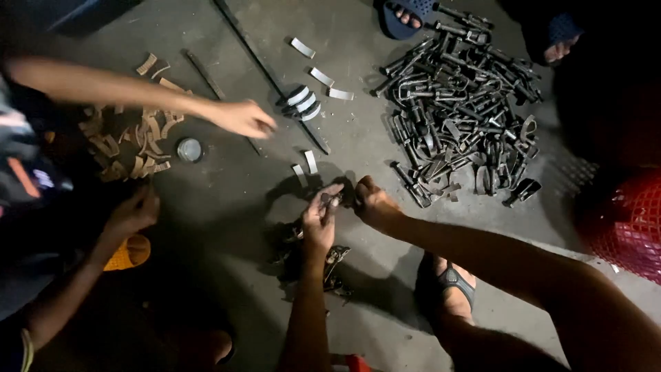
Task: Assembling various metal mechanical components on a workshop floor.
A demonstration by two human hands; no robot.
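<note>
Metal clip [335,199] was pinched between left hand [319,222] and right hand [372,204], both closed on it, near dark clip pile [458,110] on concrete floor [234,186].

Bare concrete floor [227,186] lies open between the co-worker's reaching hand [242,118] and the two working hands, hemmed by metal clamp heap [458,114] right, brown strips [127,141] left, small parts pile [313,258] below.
</note>
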